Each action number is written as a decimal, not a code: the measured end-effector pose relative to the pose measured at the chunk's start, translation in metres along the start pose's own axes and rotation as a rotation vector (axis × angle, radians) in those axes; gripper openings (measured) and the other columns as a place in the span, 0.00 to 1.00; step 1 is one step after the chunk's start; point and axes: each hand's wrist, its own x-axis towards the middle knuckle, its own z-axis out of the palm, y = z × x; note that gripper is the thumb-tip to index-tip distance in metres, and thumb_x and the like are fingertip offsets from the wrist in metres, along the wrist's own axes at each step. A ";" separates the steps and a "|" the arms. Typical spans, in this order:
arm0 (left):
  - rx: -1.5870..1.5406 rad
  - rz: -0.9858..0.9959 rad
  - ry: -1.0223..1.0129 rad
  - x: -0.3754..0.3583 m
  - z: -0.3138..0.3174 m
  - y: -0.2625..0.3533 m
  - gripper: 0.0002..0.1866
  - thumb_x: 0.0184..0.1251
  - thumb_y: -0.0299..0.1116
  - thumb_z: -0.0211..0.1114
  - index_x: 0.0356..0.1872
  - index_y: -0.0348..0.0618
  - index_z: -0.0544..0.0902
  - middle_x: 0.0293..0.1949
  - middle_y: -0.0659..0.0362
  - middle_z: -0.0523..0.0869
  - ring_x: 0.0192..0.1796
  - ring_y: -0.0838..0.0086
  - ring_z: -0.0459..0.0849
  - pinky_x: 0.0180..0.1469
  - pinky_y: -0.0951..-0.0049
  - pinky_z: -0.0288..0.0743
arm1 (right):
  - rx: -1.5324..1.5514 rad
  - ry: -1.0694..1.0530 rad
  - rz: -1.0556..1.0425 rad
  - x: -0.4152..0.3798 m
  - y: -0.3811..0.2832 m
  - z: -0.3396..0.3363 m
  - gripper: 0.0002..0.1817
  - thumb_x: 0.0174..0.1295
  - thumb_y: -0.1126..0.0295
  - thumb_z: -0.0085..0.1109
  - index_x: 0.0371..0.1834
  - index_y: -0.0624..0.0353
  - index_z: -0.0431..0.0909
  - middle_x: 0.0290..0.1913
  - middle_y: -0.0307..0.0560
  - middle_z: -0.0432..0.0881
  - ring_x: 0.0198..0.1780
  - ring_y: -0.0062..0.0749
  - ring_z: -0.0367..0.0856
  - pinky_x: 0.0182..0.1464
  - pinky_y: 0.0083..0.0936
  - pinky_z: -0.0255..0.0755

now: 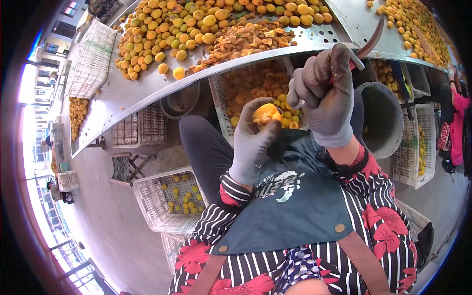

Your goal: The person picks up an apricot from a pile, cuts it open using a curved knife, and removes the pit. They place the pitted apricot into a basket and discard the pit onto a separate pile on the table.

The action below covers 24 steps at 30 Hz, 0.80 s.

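Note:
My left hand (250, 147), in a grey work glove, is closed around an apricot (267, 114). The fruit looks cut open, with a brownish part showing on its near side. Raised to the right of it, apart from the fruit, my gloved right hand (327, 98) is closed on a knife (372, 39) with a curved blade that points up and away. A bit of red shows at its grip; the rest of the handle is hidden by my fingers. Below both hands, a white crate (220, 104) of apricots stands beyond my lap.
A metal table (147, 91) carries heaped apricots (162, 29) and a pile of orange-brown scraps (250, 39). A grey bucket (381, 120) stands right of my knee. Plastic crates (147, 201) and a folding stool (129, 167) are on the left floor. Another person (459, 123) is at far right.

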 end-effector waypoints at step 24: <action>0.377 0.159 0.142 0.002 0.011 -0.017 0.26 0.65 0.17 0.62 0.62 0.40 0.66 0.55 0.54 0.75 0.57 0.74 0.77 0.61 0.74 0.72 | -0.025 0.199 0.155 -0.017 0.034 0.020 0.32 0.74 0.41 0.49 0.19 0.53 0.62 0.17 0.34 0.60 0.19 0.21 0.63 0.24 0.22 0.68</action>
